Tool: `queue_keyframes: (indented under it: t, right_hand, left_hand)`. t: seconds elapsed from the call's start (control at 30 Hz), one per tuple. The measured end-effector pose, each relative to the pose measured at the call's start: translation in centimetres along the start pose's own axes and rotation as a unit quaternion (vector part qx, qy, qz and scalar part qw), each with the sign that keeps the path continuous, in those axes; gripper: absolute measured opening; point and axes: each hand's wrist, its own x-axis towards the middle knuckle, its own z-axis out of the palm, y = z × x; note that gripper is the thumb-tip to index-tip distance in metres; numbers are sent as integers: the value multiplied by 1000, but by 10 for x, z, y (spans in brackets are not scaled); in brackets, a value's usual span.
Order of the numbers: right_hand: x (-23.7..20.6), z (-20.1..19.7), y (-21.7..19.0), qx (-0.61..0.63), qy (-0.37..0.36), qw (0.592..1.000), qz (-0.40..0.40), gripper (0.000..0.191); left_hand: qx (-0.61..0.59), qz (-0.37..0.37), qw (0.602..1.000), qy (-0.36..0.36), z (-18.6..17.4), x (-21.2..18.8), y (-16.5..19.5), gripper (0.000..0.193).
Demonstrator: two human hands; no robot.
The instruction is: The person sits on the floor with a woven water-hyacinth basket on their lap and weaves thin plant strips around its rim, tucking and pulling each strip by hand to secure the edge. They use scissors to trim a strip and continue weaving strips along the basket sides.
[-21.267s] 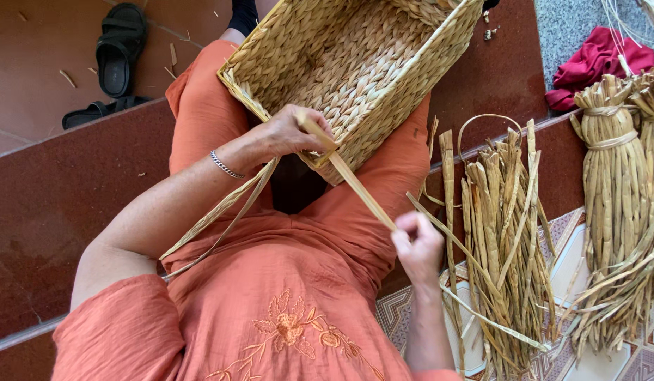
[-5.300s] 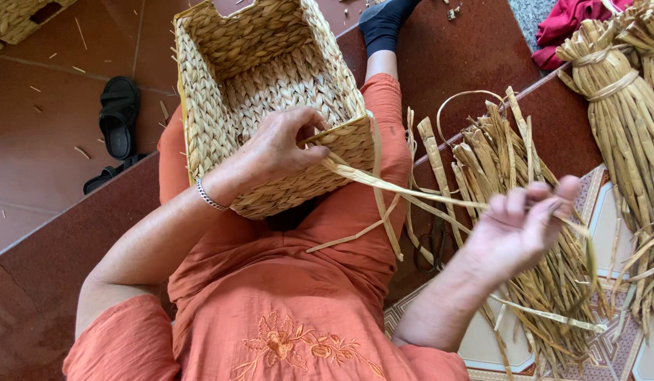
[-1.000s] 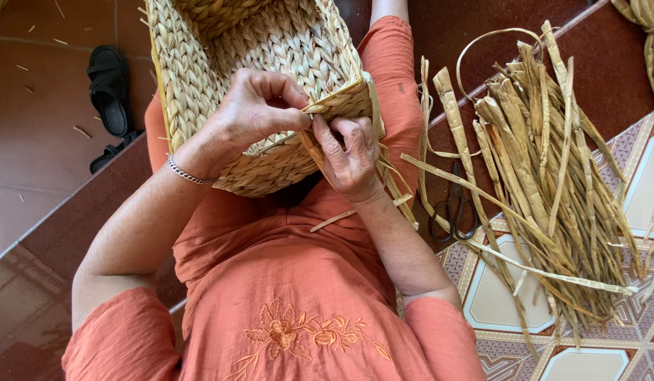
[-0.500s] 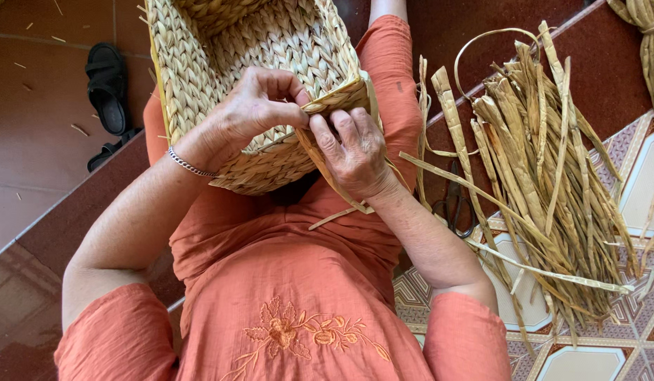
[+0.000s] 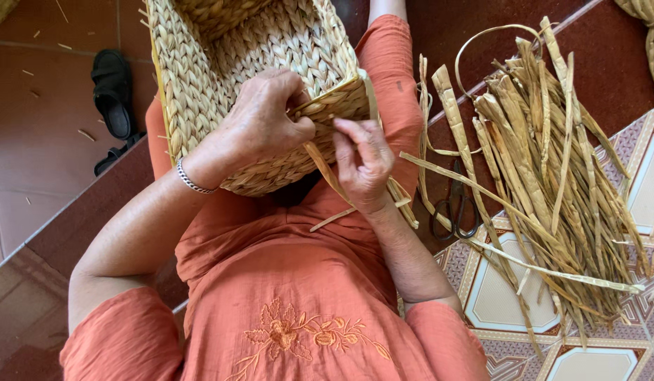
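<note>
Head view: big woven straw basket (image 5: 256, 77) on lap, bumpy and yellow-brown; left hand (image 5: 267, 120) gripping its rim, right hand (image 5: 363, 162) pinching a flat straw strip (image 5: 327, 169).

A single head-worn camera looks steeply down from close above the person's lap. The woven basket (image 5: 270, 85) fills the upper centre of the frame, a pile of dried reeds (image 5: 552, 176) the right, tiled floor (image 5: 31, 141) the left.
</note>
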Motion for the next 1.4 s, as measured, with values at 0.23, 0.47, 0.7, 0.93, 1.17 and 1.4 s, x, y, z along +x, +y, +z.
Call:
queue_keyframes:
  t: [0.23, 0.47, 0.7, 0.93, 1.17, 1.4]
  right_hand:
    - [12, 8, 1, 17, -21, 1000, 15, 21]
    - [7, 10, -5, 22, -22, 999, -24, 24]
    - [6, 15, 3, -17, -11, 1000, -22, 23]
    - [34, 20, 17, 21, -6, 998, -55, 24]
    - [55, 24, 13, 3, 11, 997, -76, 24]
    - [64, 24, 12, -2, 7, 999, -54, 24]
  left_hand:
    - [57, 114, 991, 42, -8, 8, -5, 3]
    - [60, 148, 986, 54, -13, -2, -1, 10]
    - [85, 19, 994, -59, -13, 13, 1, 18]
    - [29, 111, 993, 23, -32, 31, -8, 8]
    - [6, 39, 999, -31, -49, 50, -4, 7]
    - [-85, -90, 985, -118, -61, 68, -5, 10]
